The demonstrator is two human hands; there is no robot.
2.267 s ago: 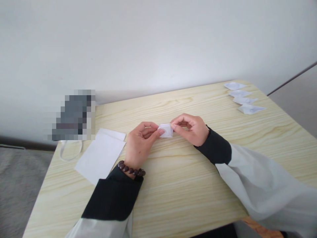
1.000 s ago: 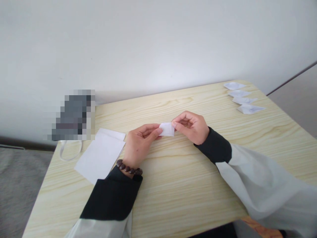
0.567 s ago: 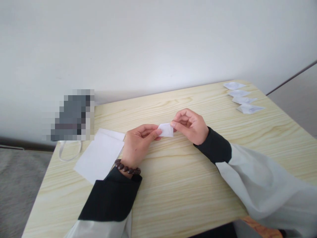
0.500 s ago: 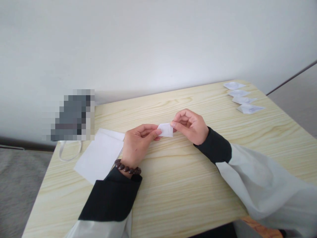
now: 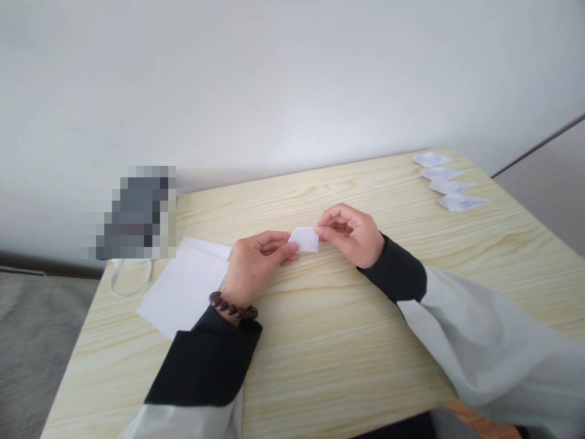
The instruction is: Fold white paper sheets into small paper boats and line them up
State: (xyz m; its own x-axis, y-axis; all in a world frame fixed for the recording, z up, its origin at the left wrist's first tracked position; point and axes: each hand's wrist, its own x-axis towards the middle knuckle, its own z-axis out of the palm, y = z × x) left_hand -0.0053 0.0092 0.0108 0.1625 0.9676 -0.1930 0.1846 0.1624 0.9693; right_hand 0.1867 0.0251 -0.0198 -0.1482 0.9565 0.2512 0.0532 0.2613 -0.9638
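Note:
A small folded piece of white paper (image 5: 305, 239) is held between both hands above the middle of the table. My left hand (image 5: 258, 262) is closed, its thumb and fingers pinching the paper's left end. At the upper right corner, the thumb and forefinger of my right hand (image 5: 350, 235) pinch the same paper, the other fingers curled in. Sheets of white paper (image 5: 183, 292) lie flat beside my left wrist, partly covered by the left hand and sleeve.
Several folded white paper pieces (image 5: 462, 202) lie in a row at the table's far right. A blurred dark object (image 5: 132, 213) with a white loop (image 5: 131, 296) is at the far left. The wooden table (image 5: 329, 353) meets a white wall (image 5: 292, 91) behind.
Both hands keep their pinch on the folded paper. My left fingers have shifted very slightly, and the paper looks slightly turned; otherwise little differs.

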